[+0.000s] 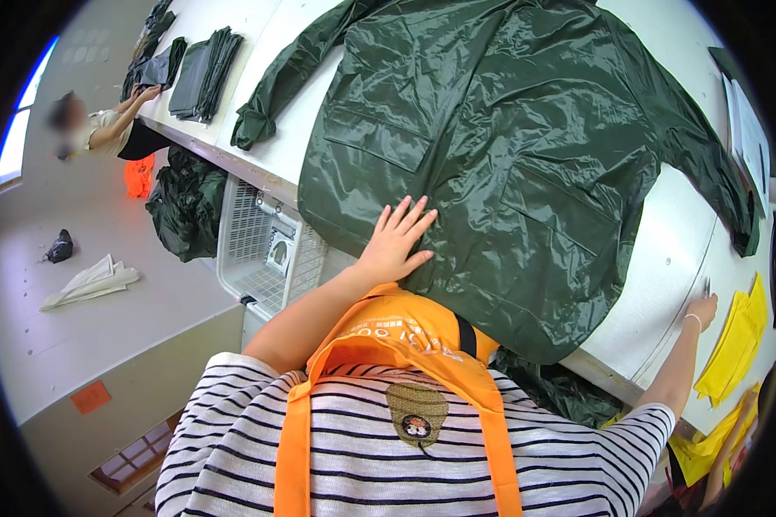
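Far left, another person leans over the far end of the white surface, a hand on folded dark green garments stacked there. Below the surface edge, a heap of green fabric lies on the floor beside a white plastic basket. Near the middle, my left hand lies flat on the lower hem of a dark green raincoat, fingers spread wide and gripping nothing, only pressing the cloth down. The raincoat is laid out across the surface, sleeves stretched left and right, two flap pockets facing up. On the right, my right hand rests at the near edge of the surface, well apart from the coat; whether its fingers are open or closed I cannot tell. Yellow bags lie just right of that hand.
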Tool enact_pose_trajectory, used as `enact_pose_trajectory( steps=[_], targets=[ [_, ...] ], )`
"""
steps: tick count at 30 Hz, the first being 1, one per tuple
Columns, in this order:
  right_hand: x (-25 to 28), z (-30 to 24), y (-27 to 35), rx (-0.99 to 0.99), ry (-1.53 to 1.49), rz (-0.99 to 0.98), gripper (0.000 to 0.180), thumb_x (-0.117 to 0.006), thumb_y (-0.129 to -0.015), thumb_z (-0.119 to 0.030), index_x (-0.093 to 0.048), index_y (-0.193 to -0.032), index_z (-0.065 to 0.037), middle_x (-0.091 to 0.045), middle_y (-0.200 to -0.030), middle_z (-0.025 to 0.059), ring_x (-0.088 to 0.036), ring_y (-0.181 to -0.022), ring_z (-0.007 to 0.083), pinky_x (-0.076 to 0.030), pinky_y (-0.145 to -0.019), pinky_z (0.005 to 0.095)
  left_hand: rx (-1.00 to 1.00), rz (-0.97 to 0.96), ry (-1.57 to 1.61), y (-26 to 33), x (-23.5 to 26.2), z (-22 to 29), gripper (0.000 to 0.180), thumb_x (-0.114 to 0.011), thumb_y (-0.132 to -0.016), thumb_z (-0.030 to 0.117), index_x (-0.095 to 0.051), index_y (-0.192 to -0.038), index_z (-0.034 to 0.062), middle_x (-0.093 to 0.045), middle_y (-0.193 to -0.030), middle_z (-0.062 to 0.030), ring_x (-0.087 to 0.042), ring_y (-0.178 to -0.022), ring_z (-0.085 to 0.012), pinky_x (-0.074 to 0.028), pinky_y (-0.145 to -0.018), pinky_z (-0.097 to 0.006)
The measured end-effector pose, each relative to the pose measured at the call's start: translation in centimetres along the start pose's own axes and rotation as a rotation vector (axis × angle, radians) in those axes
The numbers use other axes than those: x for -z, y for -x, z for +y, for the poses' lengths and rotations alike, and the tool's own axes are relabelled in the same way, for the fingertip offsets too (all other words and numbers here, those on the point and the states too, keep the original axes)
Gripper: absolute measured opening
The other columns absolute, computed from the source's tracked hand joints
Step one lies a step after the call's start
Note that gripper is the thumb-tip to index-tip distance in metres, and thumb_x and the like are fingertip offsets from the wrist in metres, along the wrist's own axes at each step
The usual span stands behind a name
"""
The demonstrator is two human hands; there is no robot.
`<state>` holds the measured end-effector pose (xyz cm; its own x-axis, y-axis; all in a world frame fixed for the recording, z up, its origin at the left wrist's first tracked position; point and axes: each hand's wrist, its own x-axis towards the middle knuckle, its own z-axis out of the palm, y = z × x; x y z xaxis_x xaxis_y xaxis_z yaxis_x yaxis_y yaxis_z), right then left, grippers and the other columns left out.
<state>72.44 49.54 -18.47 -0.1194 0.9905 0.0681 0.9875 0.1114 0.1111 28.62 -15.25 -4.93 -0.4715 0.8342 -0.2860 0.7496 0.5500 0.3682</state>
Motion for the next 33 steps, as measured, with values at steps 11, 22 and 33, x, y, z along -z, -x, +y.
enact_pose_trajectory(
  steps=[11,22,33],
  targets=[
    [20.9,-30.1,22.4,0.521,-0.84,0.087,0.034,-0.053,-0.094,-0.018,-0.051,-0.127,-0.01,-0.06,-0.078,0.0075,-0.057,-0.068,0.0164,-0.046,-0.064,0.0303,-0.233,0.233,-0.324,-8.8,8.5,-17.7,0.056,-0.065,-0.08,0.02,-0.047,-0.133,0.0167,-0.042,-0.14,-0.0062,-0.041,-0.126,-0.0281,-0.033,-0.103,-0.044],
    [25.2,-50.6,45.4,0.829,-0.917,-0.61,0.061,-0.075,-0.076,-0.027,-0.047,-0.128,-0.009,-0.059,-0.101,0.0109,-0.065,-0.081,0.0246,-0.052,-0.068,0.0358,-0.365,-0.068,-0.061,-22.6,13.5,-22.9,0.042,-0.067,-0.078,0.052,-0.066,-0.073,0.0099,-0.063,-0.068,-0.0115,-0.062,-0.068,-0.032,-0.047,-0.061,-0.04],
    [23.5,-59.8,48.1,0.785,-0.816,-0.519,0.04,-0.065,-0.079,-0.008,-0.055,-0.118,-0.007,-0.053,-0.101,0.0098,-0.062,-0.084,0.029,-0.051,-0.07,0.0382,-0.33,-0.159,0.096,-25.2,13.3,-24.4,0.047,-0.072,-0.07,0.056,-0.065,-0.063,0.0097,-0.06,-0.06,-0.0085,-0.058,-0.059,-0.0265,-0.045,-0.057,-0.036]
  ],
)
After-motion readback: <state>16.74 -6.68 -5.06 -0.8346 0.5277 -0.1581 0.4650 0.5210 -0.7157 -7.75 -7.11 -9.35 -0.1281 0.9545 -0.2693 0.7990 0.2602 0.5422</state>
